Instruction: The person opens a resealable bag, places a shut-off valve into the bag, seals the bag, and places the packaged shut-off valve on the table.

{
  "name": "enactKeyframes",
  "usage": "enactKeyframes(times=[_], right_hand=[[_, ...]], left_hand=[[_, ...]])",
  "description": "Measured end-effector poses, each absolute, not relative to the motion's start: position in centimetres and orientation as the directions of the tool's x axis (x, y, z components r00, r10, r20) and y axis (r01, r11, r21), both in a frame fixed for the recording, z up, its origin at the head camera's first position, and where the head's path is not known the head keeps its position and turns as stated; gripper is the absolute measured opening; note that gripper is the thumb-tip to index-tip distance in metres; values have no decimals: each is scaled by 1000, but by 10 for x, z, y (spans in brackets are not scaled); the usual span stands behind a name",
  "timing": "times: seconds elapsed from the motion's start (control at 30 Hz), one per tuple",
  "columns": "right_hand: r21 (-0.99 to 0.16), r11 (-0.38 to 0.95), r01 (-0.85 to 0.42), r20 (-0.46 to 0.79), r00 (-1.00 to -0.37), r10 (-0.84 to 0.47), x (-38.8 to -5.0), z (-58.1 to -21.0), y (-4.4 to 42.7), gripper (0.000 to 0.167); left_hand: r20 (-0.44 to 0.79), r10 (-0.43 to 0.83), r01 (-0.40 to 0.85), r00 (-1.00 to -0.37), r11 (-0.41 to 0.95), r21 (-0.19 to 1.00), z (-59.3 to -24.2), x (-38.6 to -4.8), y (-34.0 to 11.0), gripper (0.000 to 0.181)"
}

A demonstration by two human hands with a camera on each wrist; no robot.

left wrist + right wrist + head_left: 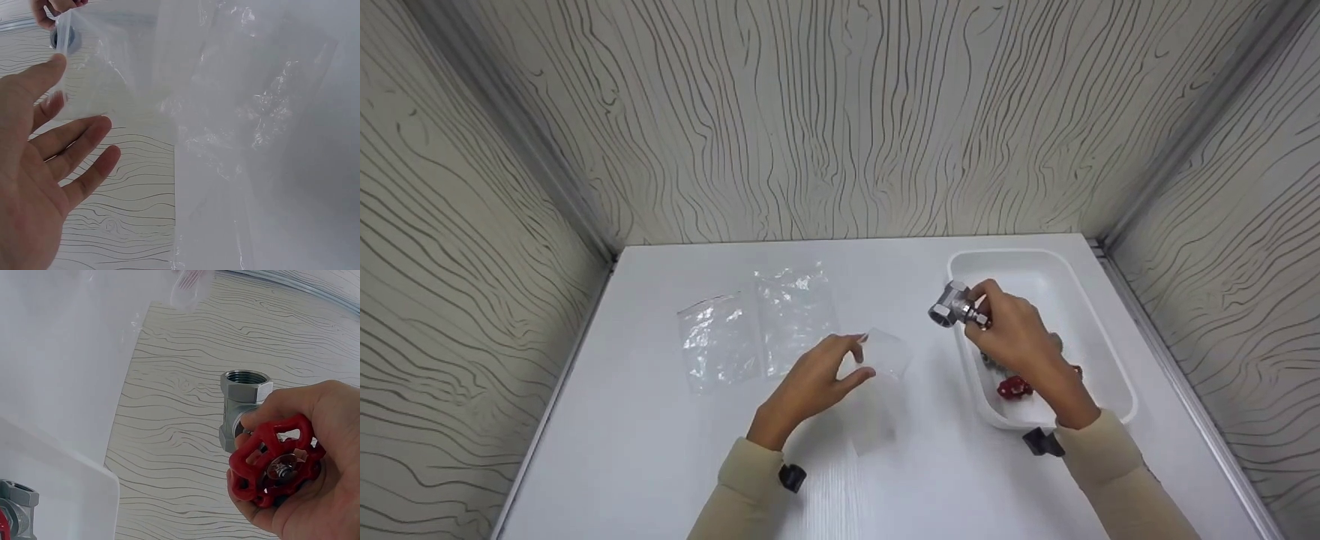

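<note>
My right hand (1012, 326) grips a metal gate valve (952, 304) above the left rim of a white tray. In the right wrist view, the fingers curl round the valve's red handwheel (275, 464), and its threaded silver body (242, 405) points away from the palm. A clear zip bag (877, 390) hangs from my left hand (821, 382), with its top edge between thumb and index finger. The other left fingers (84, 140) are spread loosely. Whether the bag's mouth is fully parted is hard to tell.
Two more clear bags, one on the left (720, 337) and another beside it (795, 311), lie flat on the white table (607, 450). In the white tray (1110, 360) are more valves, one with a red handwheel (1015, 388). Wood-patterned panels (840, 120) enclose the table.
</note>
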State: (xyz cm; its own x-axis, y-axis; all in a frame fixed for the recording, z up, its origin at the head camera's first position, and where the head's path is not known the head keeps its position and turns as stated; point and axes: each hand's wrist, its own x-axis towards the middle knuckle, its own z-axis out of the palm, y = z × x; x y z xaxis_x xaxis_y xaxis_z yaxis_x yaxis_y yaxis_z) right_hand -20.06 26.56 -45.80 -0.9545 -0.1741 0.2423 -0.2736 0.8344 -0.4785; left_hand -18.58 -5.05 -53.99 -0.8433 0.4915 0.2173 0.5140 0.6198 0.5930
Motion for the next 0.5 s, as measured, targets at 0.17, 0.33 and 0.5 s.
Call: enactKeyframes(times=[0.17,0.33,0.5], right_hand=[[-488,822,-293,244,-950,-194,-197,-457,257,32],[-490,815,-309,234,-947,-218,-192,-456,248,32],[-487,814,-318,224,-946,-236,-187,-456,239,33]], left_hand=[[208,491,508,-846,625,593,-539,-185,-50,28],[217,495,518,-841,624,585,-539,-185,-50,27],[221,499,526,-838,630,572,-538,-185,-49,27]])
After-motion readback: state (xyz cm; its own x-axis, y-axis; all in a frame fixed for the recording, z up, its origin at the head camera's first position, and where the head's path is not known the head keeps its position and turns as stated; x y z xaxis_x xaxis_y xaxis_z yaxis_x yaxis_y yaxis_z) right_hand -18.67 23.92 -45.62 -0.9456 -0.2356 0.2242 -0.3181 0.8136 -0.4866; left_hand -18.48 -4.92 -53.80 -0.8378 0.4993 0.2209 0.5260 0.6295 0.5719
